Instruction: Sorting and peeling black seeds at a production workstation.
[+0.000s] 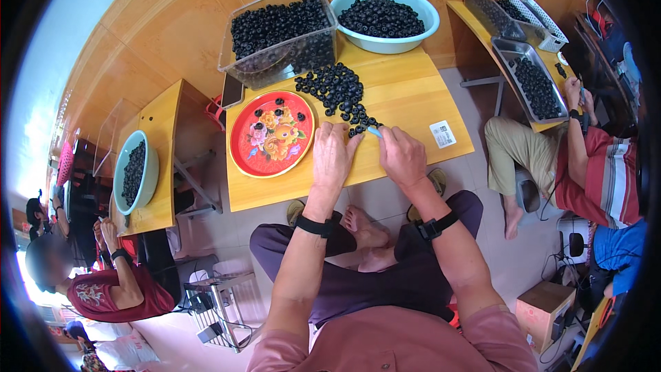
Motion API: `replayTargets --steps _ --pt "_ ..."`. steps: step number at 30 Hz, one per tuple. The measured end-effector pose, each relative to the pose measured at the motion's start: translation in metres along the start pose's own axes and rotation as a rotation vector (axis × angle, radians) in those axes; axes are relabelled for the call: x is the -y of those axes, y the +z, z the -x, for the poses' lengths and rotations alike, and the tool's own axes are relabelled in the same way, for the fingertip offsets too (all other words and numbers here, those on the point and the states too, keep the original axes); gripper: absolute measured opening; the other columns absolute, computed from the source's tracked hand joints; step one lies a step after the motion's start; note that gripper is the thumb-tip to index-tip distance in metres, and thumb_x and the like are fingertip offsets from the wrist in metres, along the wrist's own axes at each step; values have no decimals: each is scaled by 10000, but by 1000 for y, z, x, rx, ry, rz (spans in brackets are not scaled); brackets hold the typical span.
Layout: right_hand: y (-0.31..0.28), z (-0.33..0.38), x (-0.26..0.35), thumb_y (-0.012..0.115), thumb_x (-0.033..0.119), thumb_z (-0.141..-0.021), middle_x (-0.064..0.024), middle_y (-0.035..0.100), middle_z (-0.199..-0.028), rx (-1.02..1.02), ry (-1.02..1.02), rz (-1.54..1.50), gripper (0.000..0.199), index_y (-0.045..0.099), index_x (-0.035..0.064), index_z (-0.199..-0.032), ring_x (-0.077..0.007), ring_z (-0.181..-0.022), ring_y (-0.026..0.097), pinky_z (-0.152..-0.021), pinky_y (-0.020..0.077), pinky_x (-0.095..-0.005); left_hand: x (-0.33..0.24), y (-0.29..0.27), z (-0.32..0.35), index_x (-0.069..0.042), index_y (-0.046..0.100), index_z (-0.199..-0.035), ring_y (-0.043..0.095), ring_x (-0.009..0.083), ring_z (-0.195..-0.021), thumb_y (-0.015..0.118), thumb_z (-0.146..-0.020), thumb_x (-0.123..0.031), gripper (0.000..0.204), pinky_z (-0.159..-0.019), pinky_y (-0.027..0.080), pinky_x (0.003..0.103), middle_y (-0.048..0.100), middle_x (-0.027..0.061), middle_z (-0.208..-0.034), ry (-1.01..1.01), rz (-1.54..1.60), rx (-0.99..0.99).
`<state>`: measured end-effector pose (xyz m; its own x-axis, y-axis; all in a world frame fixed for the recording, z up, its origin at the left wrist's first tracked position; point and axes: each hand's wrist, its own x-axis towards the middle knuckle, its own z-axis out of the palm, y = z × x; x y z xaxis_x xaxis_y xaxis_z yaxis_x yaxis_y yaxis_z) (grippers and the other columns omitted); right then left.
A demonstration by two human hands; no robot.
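My left hand point(333, 157) is over the front part of the yellow wooden table point(406, 103), thumb and fingers pinched on a small black round part point(352, 132). In my right hand point(403, 156) is a slim light-blue tool point(374, 131), its tip pointing at that part; the rest is hidden in the fist. Beyond both hands spreads a loose pile of small black round parts with holes point(334, 88). To the left of my left hand lies a round red tray point(244, 145) with a floral print and a few black parts on it.
A clear plastic bin point(251, 67) and a light-blue basin point(385, 46), both full of black parts, stand at the table's back. A white label point(443, 134) lies at right. People work at side tables, one with a basin point(148, 182), one with a metal tray point(513, 58).
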<state>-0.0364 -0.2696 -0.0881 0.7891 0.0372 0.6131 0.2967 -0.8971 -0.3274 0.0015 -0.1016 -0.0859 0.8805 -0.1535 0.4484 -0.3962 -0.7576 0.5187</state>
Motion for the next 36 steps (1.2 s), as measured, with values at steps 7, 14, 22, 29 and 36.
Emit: replayTargets --steps 7,14,22,29,36 --pt "0 2 -3 620 116 -901 -97 599 -779 -2 8 -11 101 651 59 -979 -293 -715 653 -614 528 -419 -10 1 5 4 714 -988 661 269 -779 813 -809 -161 263 -724 535 379 668 143 -865 -195 178 -21" --pt "2 2 -3 621 119 -901 -97 593 -775 6 0 20 104 651 59 -980 -288 -707 648 -604 524 -413 -11 6 14 -16 726 -1089 664 172 -763 738 -846 -54 246 -682 530 307 677 106 -944 -315 490 -122" --pt "-1 2 -2 622 125 -904 -90 585 -759 9 -5 35 93 650 70 -973 -284 -689 640 -595 517 -416 -8 9 17 -28 728 -1080 615 193 -739 709 -850 -16 231 -684 520 309 633 107 -933 -190 426 -135" --pt "-2 3 -3 641 112 -886 -79 578 -736 28 -111 -23 87 663 70 -960 -267 -677 637 -590 518 -403 -14 9 17 -40 691 -1148 660 173 -769 744 -816 -2 338 -712 547 288 656 81 -901 -202 426 -72" --pt "-3 2 -3 653 107 -872 -75 573 -728 44 -159 -28 94 675 72 -956 -256 -666 635 -576 517 -390 -9 13 18 -37 693 -1131 660 166 -764 740 -804 6 333 -705 551 292 660 77 -898 -178 428 -83"
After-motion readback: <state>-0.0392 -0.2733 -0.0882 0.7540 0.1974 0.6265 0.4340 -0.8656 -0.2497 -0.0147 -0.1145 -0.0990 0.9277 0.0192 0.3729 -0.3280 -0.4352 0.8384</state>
